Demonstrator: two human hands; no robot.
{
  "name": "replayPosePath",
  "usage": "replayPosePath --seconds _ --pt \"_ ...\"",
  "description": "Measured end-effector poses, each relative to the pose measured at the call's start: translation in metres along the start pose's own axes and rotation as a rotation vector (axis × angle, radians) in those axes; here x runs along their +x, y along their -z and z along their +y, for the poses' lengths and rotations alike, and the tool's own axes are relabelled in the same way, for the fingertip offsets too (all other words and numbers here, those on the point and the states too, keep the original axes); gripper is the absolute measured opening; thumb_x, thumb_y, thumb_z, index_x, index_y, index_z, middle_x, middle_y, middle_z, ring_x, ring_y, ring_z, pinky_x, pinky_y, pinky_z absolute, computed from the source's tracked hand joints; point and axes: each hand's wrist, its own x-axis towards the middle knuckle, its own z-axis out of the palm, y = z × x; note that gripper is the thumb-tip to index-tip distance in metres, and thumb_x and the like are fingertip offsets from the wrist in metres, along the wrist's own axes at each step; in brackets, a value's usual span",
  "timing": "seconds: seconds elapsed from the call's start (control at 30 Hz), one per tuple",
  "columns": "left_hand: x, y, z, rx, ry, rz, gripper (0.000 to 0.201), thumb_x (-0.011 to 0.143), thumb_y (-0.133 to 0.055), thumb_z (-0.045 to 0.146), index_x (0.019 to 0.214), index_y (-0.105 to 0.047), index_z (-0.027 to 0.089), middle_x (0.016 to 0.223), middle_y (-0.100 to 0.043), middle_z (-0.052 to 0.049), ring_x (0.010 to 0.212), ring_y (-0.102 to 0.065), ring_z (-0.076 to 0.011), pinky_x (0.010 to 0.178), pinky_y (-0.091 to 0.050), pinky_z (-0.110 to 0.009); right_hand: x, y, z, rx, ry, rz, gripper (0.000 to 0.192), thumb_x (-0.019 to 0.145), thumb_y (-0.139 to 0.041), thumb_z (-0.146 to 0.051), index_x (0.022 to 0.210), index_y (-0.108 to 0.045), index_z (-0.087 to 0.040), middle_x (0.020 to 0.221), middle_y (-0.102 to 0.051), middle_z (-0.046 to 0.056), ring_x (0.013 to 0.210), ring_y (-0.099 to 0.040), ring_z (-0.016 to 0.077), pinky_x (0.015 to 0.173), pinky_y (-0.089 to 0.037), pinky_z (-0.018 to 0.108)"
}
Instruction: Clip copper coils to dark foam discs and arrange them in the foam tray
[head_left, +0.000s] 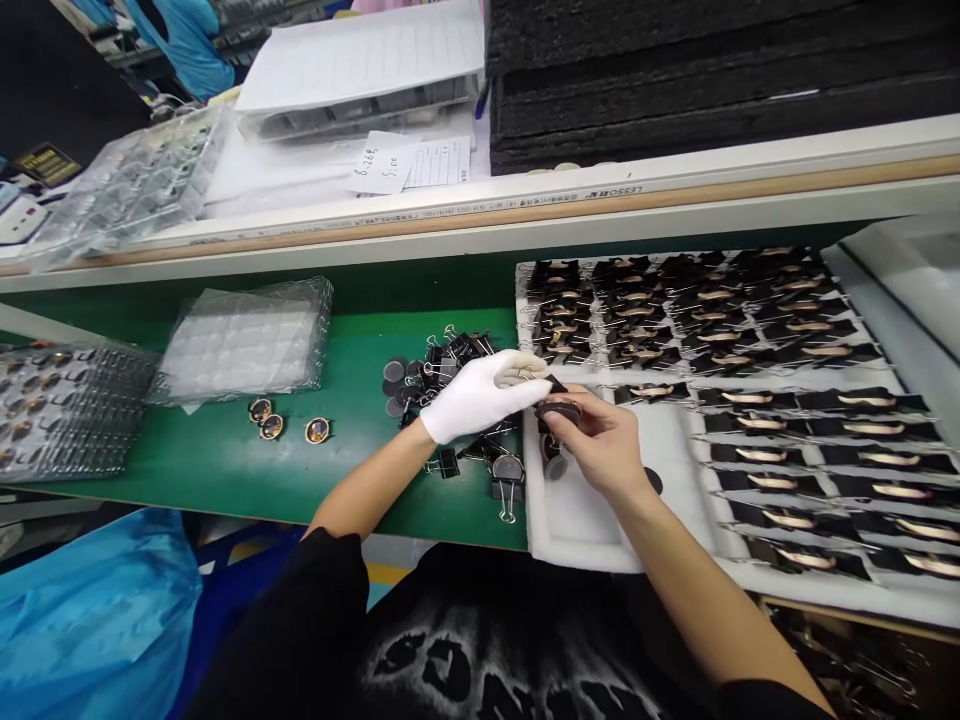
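Note:
My left hand (480, 395), in a white glove, is closed on a black binder clip (555, 384) whose wire handle shows by the fingers. My bare right hand (604, 435) pinches a dark round disc (561, 411) right beside the clip, over the white foam tray's edge. Whether the clip grips the disc is hidden by the fingers. Left of my hands lies a pile of black binder clips (448, 368) with dark round discs (394, 372) beside it. One clip (508, 482) on the green table holds a round piece. Another round piece (555, 465) lies under my right hand.
The white foam tray (600, 530) holds rows of clipped pieces (780, 425) on the right. Three gold-rimmed round pieces (317, 430) lie on the green table (225, 470). Clear plastic trays (247, 340) are stacked to the left. A white shelf edge (480, 225) runs across behind.

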Motion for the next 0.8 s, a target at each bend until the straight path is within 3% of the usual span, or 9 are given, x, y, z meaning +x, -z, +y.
replayPosePath --seconds 0.2,0.4,0.57,0.67,0.73,0.8 --pt "0.0 -0.007 -0.005 -0.078 0.002 0.111 0.045 0.082 -0.078 0.041 0.115 -0.069 0.013 0.119 -0.077 -0.014 0.114 -0.072 -0.0269 0.104 -0.055 -0.041 0.001 -0.002 -0.003 -0.039 0.062 0.098 0.012 0.083 -0.084 -0.033 0.092 -0.083 -0.026 0.101 -0.081 0.008 0.101 -0.075 0.0249 0.091 -0.062 0.042" --pt "0.0 -0.012 -0.01 -0.037 -0.082 0.171 0.04 0.083 -0.075 0.042 0.112 -0.07 0.015 0.116 -0.078 -0.011 0.108 -0.075 -0.0231 0.099 -0.059 -0.036 0.001 -0.004 -0.002 -0.047 0.066 0.078 0.016 0.082 -0.083 -0.039 0.092 -0.083 -0.026 0.109 -0.08 0.009 0.105 -0.075 0.0266 0.095 -0.062 0.045" --pt "0.002 0.003 -0.008 0.103 -0.165 0.27 0.038 0.085 -0.073 0.043 0.113 -0.072 0.016 0.109 -0.079 -0.007 0.101 -0.076 -0.02 0.095 -0.06 -0.033 0.002 -0.003 -0.007 -0.018 0.038 0.055 0.013 0.085 -0.082 -0.033 0.096 -0.083 -0.027 0.121 -0.078 0.009 0.128 -0.067 0.0287 0.105 -0.057 0.045" --pt "0.001 0.015 -0.003 0.214 -0.216 0.346 0.034 0.089 -0.069 0.042 0.11 -0.075 0.017 0.108 -0.08 -0.006 0.1 -0.075 -0.0197 0.095 -0.06 -0.032 0.004 -0.003 -0.011 -0.01 -0.057 0.097 0.014 0.087 -0.08 -0.035 0.097 -0.082 -0.026 0.109 -0.08 0.008 0.105 -0.076 0.026 0.097 -0.06 0.044" --pt "0.0 0.018 -0.001 0.274 -0.243 0.338 0.031 0.091 -0.067 0.041 0.108 -0.077 0.017 0.108 -0.08 -0.005 0.1 -0.075 -0.0198 0.095 -0.06 -0.032 0.005 -0.002 -0.013 -0.021 -0.118 0.098 0.016 0.088 -0.078 -0.039 0.094 -0.08 -0.024 0.097 -0.081 0.006 0.085 -0.076 0.0228 0.085 -0.062 0.041" --pt "-0.002 0.017 -0.001 0.326 -0.268 0.306 0.029 0.092 -0.066 0.04 0.107 -0.079 0.018 0.106 -0.081 -0.004 0.099 -0.075 -0.0195 0.096 -0.06 -0.032 0.006 -0.002 -0.013 -0.064 -0.136 0.069 0.019 0.086 -0.078 -0.041 0.091 -0.079 -0.022 0.088 -0.079 0.005 0.079 -0.074 0.0219 0.078 -0.062 0.039"
